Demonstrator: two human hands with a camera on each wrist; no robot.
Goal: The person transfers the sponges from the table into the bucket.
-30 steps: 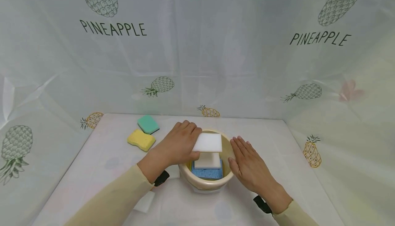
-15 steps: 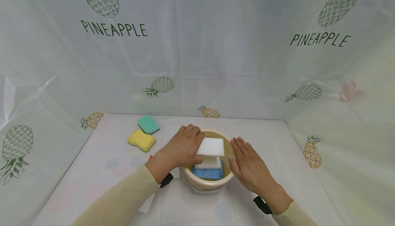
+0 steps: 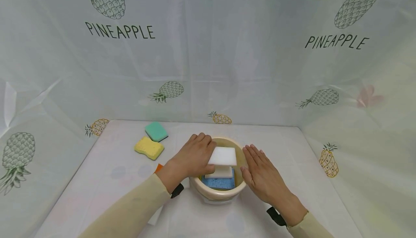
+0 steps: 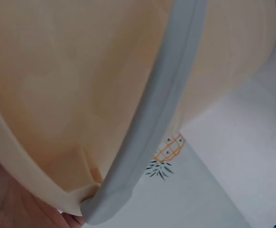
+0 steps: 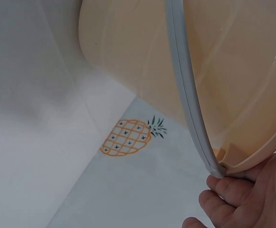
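Left of bucket [image 3: 218,194]: 2 sponges [image 3: 149,147]

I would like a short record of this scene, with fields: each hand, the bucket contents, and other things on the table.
left hand: holds a white sponge over the bucket
right hand: open, fingers straight, flat against the bucket's right side
bucket contents: another white block on a blue sponge
table: yellow sponge and green sponge at far left; an orange piece shows beside the left wrist
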